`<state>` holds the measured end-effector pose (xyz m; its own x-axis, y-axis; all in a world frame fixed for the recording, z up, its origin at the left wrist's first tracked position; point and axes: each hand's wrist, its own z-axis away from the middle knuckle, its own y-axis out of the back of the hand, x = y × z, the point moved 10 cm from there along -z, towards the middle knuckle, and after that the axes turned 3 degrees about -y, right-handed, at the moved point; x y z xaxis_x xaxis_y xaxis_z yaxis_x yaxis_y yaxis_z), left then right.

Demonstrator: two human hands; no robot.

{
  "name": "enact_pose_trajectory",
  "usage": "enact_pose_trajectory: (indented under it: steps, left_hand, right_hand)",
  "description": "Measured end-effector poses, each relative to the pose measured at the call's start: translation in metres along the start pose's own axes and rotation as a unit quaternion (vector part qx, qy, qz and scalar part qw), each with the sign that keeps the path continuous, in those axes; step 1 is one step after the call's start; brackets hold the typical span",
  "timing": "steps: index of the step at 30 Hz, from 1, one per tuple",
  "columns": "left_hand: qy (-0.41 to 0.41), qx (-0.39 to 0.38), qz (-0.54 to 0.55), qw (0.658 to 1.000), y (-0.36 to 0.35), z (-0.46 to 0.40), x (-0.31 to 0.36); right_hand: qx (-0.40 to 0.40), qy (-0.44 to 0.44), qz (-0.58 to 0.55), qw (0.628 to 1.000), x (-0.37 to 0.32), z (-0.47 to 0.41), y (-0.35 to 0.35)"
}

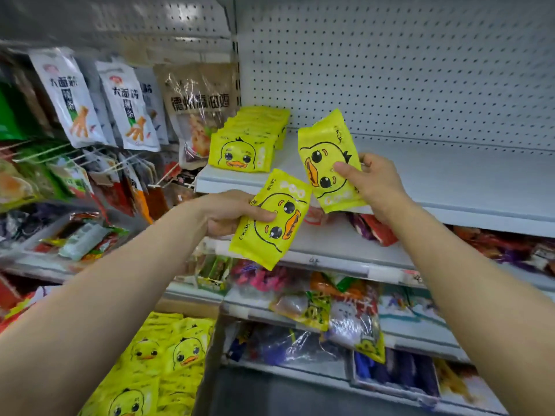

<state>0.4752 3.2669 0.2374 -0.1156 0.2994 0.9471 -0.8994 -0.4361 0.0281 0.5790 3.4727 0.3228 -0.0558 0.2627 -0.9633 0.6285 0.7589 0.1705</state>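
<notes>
Yellow packet (270, 226) in left hand (228, 213) pinch, second packet (326, 145) in right hand (378, 181) pinch, arms outstretched.

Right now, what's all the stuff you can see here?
lower yellow plastic duck-face packet: one, yellow, tilted, held before the shelves
upper yellow plastic duck-face packet: one, yellow, sideways, held over the top shelf
row of yellow duck-face packets: several, yellow, top shelf's left end
pile of yellow duck-face packets: many, yellow, bottom left
white hanging packets: at least two, white and orange, hooks at left
brown see-through packet: one, brown, beside the row
white metal top shelf: one, white, right
white pegboard wall: one, white, behind the shelf
mixed snack packets: many, mixed colours, lower shelves
left hand: one, grips the lower packet
right hand: one, grips the upper packet
</notes>
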Motion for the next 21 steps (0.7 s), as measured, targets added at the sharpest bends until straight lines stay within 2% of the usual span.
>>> enact_pose_trajectory:
  steps: [8,14,21]
  left_hand:
    - [-0.014,0.009,-0.142,0.990,-0.009,-0.067,0.092]
    - [-0.030,0.027,-0.289,0.956,0.002,-0.133,0.146]
    - [-0.064,0.043,-0.391,0.917,0.033,-0.228,0.198]
  right_hand:
    - [0.035,0.027,0.002,0.999,-0.028,-0.054,0.069]
    - [0.091,0.067,0.073,0.991,-0.037,-0.114,0.106]
    - [0.121,0.069,0.110,0.984,-0.035,-0.173,0.119]
